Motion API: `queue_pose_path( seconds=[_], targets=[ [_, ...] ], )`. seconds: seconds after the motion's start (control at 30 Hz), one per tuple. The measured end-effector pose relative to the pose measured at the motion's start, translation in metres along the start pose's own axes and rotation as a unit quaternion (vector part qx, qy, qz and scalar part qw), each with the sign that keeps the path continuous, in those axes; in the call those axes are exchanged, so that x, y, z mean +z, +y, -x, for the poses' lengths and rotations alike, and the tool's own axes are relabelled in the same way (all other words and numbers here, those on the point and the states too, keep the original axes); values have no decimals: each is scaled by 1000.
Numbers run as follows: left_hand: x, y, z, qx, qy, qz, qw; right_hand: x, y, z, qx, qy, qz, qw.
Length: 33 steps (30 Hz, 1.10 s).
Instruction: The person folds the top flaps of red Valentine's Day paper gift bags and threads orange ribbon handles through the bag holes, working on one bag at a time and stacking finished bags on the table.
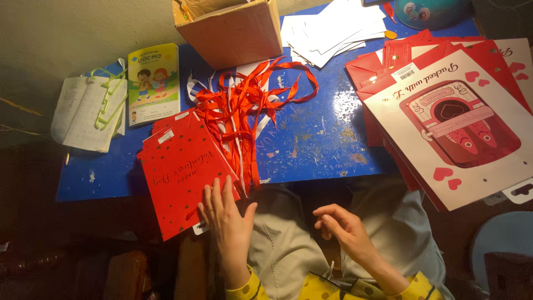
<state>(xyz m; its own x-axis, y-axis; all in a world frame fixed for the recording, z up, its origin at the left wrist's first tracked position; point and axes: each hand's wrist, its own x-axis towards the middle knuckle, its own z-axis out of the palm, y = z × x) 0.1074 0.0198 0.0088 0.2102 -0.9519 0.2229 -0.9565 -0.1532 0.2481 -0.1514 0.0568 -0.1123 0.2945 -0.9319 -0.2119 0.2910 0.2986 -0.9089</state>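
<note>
My left hand (pixel 226 216) lies flat with fingers apart on the near corner of a red paper gift bag (pixel 180 166), which tops a small stack overhanging the front edge of the blue table (pixel 316 139). My right hand (pixel 341 226) hovers over my lap with the fingers loosely curled and nothing visible in it. A tangle of red ribbons (pixel 247 103) lies on the table just right of the red bag, its ends hanging toward me.
A stack of larger white and red gift bags (pixel 461 122) fills the right side. A cardboard box (pixel 233 28) stands at the back, white paper sheets (pixel 333 28) beside it. A yellow-green notebook (pixel 154 83), white papers and green hangers (pixel 108 100) lie at the left.
</note>
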Motion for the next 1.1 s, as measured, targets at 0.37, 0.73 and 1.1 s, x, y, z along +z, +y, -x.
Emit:
queue_pose_path(
  seconds=[0.37, 0.73, 1.1],
  targets=[
    [-20, 11, -8, 11, 143, 119, 983, 37, -38, -9, 17, -29, 95, 995],
    [-33, 147, 20, 162, 5, 355, 921, 12, -14, -10, -269, -42, 220, 937],
    [23, 146, 3, 242, -121, 356, 894, -70, -17, -10, 16, 182, -35, 982]
  ],
)
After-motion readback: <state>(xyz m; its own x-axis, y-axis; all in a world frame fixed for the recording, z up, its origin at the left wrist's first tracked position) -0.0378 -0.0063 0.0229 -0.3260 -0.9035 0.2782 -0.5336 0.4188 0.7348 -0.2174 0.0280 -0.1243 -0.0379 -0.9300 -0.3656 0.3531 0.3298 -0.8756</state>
